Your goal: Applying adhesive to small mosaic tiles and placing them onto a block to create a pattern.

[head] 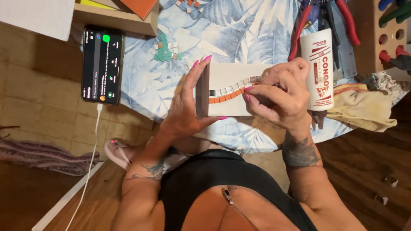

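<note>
A pale rectangular board [227, 77] lies on the table with a curved row of small grey and orange mosaic tiles [231, 92] across it. My left hand [186, 107] grips the board's left edge, fingers spread along it. My right hand [280, 92] rests on the board's right part, fingertips pressing on the tile row's right end. A white glue bottle [319, 70] lies just right of that hand.
A phone [102, 64] with a lit screen and white cable lies at the table's left edge. Loose green and white tiles [166, 50] sit beyond the board. Red-handled pliers [325, 17], a yellow rag [364, 107] and a wooden tool holder [385, 34] crowd the right.
</note>
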